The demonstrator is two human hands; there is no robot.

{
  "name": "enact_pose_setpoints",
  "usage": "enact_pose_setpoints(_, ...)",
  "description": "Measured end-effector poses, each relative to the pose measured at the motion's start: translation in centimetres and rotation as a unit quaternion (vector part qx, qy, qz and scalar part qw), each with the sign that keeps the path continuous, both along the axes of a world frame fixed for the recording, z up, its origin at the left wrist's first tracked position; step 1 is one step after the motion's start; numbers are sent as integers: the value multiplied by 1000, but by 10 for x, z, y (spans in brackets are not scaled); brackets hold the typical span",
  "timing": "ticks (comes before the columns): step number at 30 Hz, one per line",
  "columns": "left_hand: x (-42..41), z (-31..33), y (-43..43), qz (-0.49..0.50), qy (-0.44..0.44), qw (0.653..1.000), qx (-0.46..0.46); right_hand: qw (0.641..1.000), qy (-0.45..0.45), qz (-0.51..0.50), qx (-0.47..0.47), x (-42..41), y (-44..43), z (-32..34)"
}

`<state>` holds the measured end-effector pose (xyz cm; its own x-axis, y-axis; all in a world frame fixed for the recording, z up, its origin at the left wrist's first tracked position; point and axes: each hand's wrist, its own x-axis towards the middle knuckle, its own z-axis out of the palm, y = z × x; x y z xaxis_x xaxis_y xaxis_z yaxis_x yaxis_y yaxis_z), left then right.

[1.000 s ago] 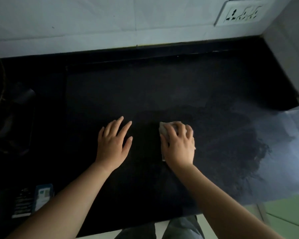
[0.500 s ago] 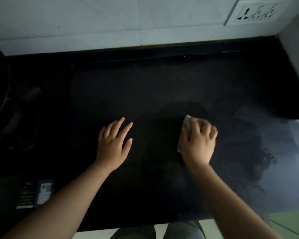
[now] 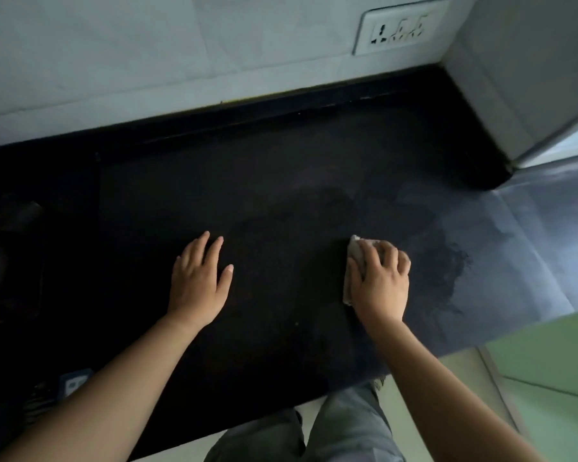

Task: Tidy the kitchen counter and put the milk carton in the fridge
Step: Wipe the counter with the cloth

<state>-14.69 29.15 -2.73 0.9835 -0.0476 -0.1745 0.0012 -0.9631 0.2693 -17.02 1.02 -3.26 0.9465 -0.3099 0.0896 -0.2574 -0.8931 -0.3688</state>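
The black kitchen counter [image 3: 281, 168] fills the view. My right hand [image 3: 379, 281] presses a small grey cloth [image 3: 352, 258] flat on the counter right of the middle, and most of the cloth is hidden under the palm. Wet streaks [image 3: 447, 268] shine just right of that hand. My left hand [image 3: 199, 281] lies flat on the counter with fingers slightly apart and nothing in it. No milk carton is in view.
A white tiled wall [image 3: 147, 55] with a socket plate [image 3: 401, 26] runs along the back. A grey wall corner [image 3: 521, 78] closes the right side. Dark objects [image 3: 10, 258] sit at the far left, and a small blue-and-white pack [image 3: 74, 385] lies near the front-left edge.
My right hand slid the cloth to the right across the counter, away from the left hand. The left hand stayed flat in place. The view shifted slightly.
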Motion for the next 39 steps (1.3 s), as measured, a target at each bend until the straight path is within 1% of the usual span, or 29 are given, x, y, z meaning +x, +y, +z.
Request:
enact_pose_setpoints(3,-5,6,-18,-18,-12,1000,-20,1000,-1,23,-12,-50,12,-1)
enact_pose_setpoints(6,-16,14,-48,-76,-7,996,-44,997,-8,64,-33,-81,1,0)
enact_pose_setpoints(7,-22,17,-59,-95,-1,994,-48,998,-5,45,-34,-82,-10,1)
enact_pose_setpoints(10,-40,22,-90,-125,19,990,-66,997,21,-78,5,-68,-44,7)
enact_pose_setpoints(11,-47,23,-100,-131,25,989,-71,995,32,-97,14,-63,-52,9)
enact_pose_setpoints(13,-58,25,-118,-143,36,986,-75,996,50,-73,13,-60,-60,14)
enact_pose_setpoints(16,-74,31,-145,-153,54,984,-71,999,47,12,21,-77,-68,23)
enact_pose_setpoints(18,-84,37,-167,-159,49,983,-75,998,46,26,39,-97,-85,29)
enact_pose_setpoints(22,-102,53,-235,-168,57,978,-109,994,42,-46,91,-141,-158,50)
enact_pose_setpoints(24,-108,59,-279,-182,61,972,-139,992,39,-72,97,-165,-205,61)
enact_pose_setpoints(27,-112,62,-355,-227,62,955,-180,987,39,-115,105,-193,-276,75)
enact_pose_setpoints(30,-117,67,-425,-260,73,938,-216,980,29,-159,114,-216,-330,87)
enact_pose_setpoints(35,-117,82,-497,-313,105,915,-233,961,20,-218,171,-246,-377,96)
enact_pose_setpoints(39,-92,84,-524,-311,116,917,-222,947,14,-250,201,-233,-402,95)
